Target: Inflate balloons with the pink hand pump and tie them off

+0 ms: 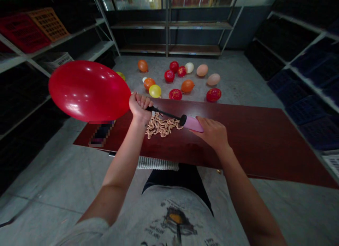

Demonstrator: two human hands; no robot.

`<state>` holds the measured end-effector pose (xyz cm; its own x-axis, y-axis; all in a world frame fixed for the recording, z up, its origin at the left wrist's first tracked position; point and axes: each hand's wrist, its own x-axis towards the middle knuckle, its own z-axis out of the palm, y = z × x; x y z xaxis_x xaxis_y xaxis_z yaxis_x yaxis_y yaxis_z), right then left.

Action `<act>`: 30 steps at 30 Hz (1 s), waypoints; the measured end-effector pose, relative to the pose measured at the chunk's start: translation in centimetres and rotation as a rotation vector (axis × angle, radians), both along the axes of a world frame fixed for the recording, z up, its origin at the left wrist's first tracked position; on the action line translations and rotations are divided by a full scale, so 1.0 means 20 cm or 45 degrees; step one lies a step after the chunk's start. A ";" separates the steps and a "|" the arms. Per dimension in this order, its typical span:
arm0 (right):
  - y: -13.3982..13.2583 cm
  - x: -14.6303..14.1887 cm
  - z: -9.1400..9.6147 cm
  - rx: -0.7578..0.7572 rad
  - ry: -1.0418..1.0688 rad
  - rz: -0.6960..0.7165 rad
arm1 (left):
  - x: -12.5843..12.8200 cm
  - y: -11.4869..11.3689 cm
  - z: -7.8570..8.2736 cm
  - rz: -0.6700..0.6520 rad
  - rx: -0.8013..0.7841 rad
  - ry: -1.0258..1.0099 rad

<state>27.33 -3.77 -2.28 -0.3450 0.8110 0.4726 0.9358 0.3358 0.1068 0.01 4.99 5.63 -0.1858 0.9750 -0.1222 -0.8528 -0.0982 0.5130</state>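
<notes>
A large, inflated red balloon (90,90) extends to the left from my left hand (140,106). That hand is closed around the balloon's neck, where the black end of a hand pump meets it; the fingers hide the joint. The pump's thin black rod runs right to its pink barrel (192,123). My right hand (213,131) is wrapped around the barrel's far end. Below the rod, a pile of beige, curled, uninflated balloons (161,126) lies on the dark red table (254,140).
A phone-like dark object (102,133), partly blurred, lies at the table's left end. Beyond the table, several balloons, among them an orange balloon (188,86) and a yellow balloon (155,91), rest on the floor. Shelves (140,26) with crates (49,23) stand around.
</notes>
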 end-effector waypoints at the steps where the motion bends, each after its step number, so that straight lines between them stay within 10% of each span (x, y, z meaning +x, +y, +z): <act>1: 0.00 0.01 0.00 0.007 -0.006 -0.005 | -0.01 0.01 0.01 0.005 -0.007 0.001; 30: 0.04 -0.15 0.02 -0.012 0.102 -0.034 | 0.34 -0.04 -0.11 -0.072 -0.025 -0.085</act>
<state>24.41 -2.95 -1.85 -0.2846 0.8241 0.4898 0.9499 0.3112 0.0283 6.87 4.14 3.36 -0.1213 0.9809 -0.1518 -0.8889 -0.0393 0.4564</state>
